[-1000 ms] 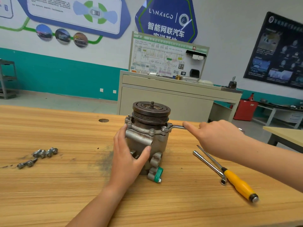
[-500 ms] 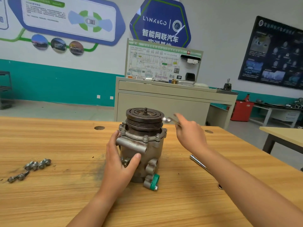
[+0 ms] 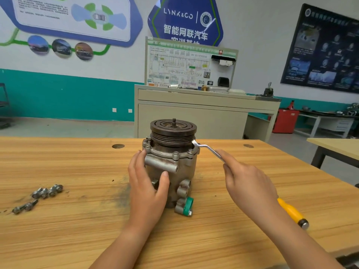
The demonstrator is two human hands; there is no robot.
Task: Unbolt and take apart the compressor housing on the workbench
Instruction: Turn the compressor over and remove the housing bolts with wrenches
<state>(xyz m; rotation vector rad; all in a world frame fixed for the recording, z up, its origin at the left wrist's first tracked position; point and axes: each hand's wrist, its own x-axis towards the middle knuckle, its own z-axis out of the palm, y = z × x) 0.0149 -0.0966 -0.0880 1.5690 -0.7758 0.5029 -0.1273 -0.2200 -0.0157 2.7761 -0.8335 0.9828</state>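
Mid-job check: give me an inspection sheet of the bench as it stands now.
Surface: light wooden workbench, dark smudge near centre.
Job's things: grey metal compressor with dark pulley upright; bent silver wrench, head at its top flange.
Clutter: loose silver bolts at left; yellow-handled screwdriver at right.
Hands: left hand grips the compressor; right hand holds the wrench handle.
Cables: nothing seen.
Surroundings: beige cabinet with diagram board behind.

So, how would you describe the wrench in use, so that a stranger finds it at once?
On the workbench stands a grey compressor with a dark pulley on top. At its right side, just under the pulley, a thin silver wrench runs to the right hand. Its shank is bare and bent, unlike the yellow-handled tool nearby.
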